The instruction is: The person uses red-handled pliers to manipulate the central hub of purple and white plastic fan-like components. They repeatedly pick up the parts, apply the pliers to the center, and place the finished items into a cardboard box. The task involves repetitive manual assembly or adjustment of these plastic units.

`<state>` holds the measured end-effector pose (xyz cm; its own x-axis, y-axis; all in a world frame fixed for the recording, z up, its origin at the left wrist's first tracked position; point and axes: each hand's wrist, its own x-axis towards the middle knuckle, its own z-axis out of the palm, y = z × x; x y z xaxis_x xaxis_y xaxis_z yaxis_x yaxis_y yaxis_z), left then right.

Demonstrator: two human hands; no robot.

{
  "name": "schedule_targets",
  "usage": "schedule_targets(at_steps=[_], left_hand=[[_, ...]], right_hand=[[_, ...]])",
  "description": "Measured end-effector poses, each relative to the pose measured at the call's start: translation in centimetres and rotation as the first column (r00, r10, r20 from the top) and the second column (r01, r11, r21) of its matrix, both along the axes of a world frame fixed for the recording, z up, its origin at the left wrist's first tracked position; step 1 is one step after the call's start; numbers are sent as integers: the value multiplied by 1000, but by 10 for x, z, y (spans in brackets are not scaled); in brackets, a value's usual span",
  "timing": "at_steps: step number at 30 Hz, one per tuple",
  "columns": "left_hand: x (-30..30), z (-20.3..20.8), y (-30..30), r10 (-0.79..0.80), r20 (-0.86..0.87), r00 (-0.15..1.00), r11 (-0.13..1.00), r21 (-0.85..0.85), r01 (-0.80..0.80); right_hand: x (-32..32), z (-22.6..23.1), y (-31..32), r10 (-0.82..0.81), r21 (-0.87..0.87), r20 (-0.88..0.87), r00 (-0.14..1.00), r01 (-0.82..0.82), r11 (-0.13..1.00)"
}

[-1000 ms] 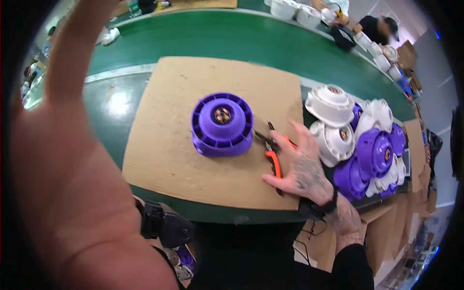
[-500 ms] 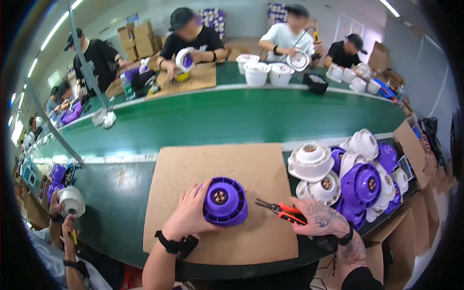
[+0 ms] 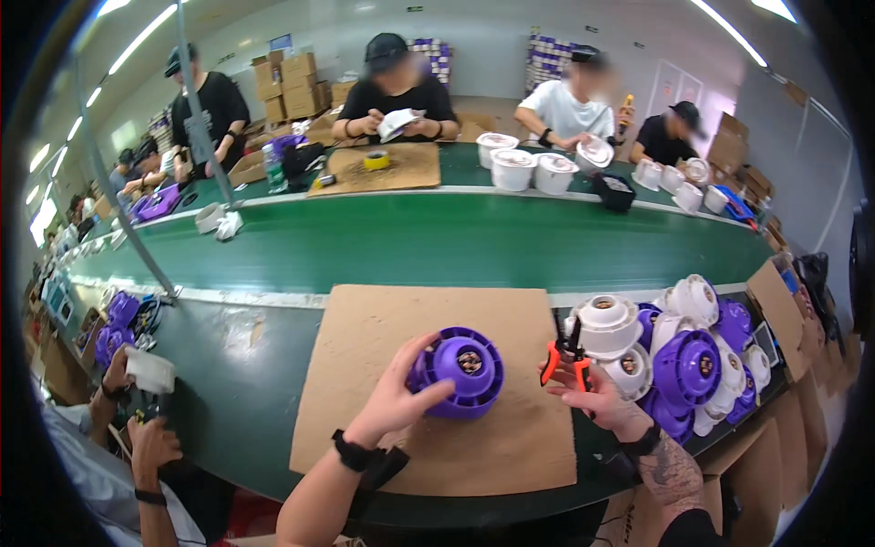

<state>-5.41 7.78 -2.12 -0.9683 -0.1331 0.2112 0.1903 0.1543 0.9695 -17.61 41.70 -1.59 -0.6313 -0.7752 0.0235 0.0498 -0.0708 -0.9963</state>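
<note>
A round purple plastic housing point(image 3: 476, 390), with a ring of slots and copper-coloured contacts in its centre, rests on a cardboard sheet point(image 3: 365, 319). My left hand point(image 3: 396, 397) grips its left side, fingers at the far edge and thumb across the near front. To the right, my right hand point(image 3: 602, 401) holds orange-handled pliers point(image 3: 581, 372) upright over the sheet's right edge. Their dark jaws point away from me, and the handles are spread apart. The pliers do not touch the housing.
Piled white and purple housings point(image 3: 688, 365) lie right of the sheet, beside an open carton point(image 3: 784, 305). A green conveyor belt point(image 3: 410, 242) runs behind. At left, a co-worker's hands hold a white part point(image 3: 150, 371). Other people work across the belt near white tubs point(image 3: 513, 170).
My right hand has turned the pliers from pointing left to pointing upward. My left thumb has shifted over the housing's near front. The whole view has swung slightly.
</note>
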Motion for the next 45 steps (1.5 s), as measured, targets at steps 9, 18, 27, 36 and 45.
schedule_targets(at_steps=[9, 18, 27, 36, 45], left_hand=[[-5, -19, -9, 59, -36, 998, 990, -126, -63], [-4, -29, -9, 152, 80, 985, 983, 94, -160], [-3, -8, -20, 2, 274, 962, 942, 322, -94], [3, 3, -18, -66, 303, 951, 947, 320, -36], [2, 0, -18, -80, 274, 958, 942, 335, -17]], right_hand=[[-2, 43, -1, 290, 582, -50, 956, -208, 786], [37, -19, -62, 292, 439, -346, 892, -122, 890], [36, 13, -59, 266, 528, -578, 772, 105, 843], [-9, 103, -76, 470, 327, -859, -204, 487, 810], [4, 129, -98, 646, 437, -726, -235, 568, 698]])
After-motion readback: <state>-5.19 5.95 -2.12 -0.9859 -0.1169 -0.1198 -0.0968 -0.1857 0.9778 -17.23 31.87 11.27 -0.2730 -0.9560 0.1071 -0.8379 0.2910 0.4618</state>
